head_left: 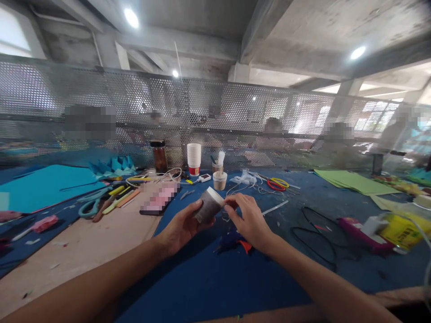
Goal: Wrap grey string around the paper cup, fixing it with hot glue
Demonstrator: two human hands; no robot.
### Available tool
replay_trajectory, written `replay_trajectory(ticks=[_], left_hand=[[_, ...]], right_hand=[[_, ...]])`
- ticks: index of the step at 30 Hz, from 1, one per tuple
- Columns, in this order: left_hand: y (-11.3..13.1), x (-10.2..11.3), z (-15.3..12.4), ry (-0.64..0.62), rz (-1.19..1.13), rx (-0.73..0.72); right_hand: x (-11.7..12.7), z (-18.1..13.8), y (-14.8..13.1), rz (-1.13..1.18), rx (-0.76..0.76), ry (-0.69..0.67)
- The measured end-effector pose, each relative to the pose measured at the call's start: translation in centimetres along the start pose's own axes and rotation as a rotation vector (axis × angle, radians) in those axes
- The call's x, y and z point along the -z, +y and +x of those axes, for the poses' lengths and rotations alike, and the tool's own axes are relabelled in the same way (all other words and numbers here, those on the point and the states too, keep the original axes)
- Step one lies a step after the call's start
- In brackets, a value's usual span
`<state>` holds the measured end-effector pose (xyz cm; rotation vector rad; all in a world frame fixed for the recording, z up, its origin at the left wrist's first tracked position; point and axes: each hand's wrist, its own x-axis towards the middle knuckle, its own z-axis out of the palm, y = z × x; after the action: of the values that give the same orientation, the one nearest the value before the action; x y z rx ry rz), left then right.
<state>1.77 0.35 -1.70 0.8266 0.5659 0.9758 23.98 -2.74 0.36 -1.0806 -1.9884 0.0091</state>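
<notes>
My left hand (183, 226) is wrapped around a small grey paper cup (208, 205), held tilted over the blue table cover (208, 278). My right hand (247, 220) meets the cup at its white rim, thumb and forefinger pinched there; whatever they pinch is too small to make out. Dark blue and red paper scraps (235, 242) lie on the cloth just beneath both hands.
A stack of white cups (194, 158), a dark jar (159, 155) and small cups (220, 179) stand behind. Teal scissors (91, 204), pens and cyan paper (43, 186) lie left; red scissors (276, 184), green paper (353, 181), black wire (316, 233) and a yellow pack (402, 231) right. A mesh screen (215, 116) backs the table, people behind it.
</notes>
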Motion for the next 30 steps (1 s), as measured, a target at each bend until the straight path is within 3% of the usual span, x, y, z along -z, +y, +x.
replay_trajectory(ticks=[7, 11, 15, 20, 24, 30], left_hand=[[-0.2, -0.3, -0.3, -0.020, 0.257, -0.109], [-0.3, -0.6, -0.2, 0.052, 0.346, -0.201], [-0.3, -0.5, 0.0, 0.111, 0.346, -0.220], [-0.2, -0.4, -0.1, 0.071, 0.318, -0.225], [-0.3, -0.1, -0.1, 0.039, 0.338, -0.228], [-0.3, -0.2, 0.0, 0.087, 0.365, -0.209]], right_hand=[[-0.5, 0.0, 0.7, -0.019, 0.035, 0.036], [-0.5, -0.1, 0.7, 0.011, 0.011, 0.003], [-0.7, -0.2, 0.4, 0.145, -0.129, -0.032], [-1.2, -0.1, 0.3, 0.425, -0.275, -0.141], [-1.5, 0.2, 0.7, 0.524, -0.299, -0.158], [-0.7, 0.4, 0.5, 0.524, -0.260, -0.092]])
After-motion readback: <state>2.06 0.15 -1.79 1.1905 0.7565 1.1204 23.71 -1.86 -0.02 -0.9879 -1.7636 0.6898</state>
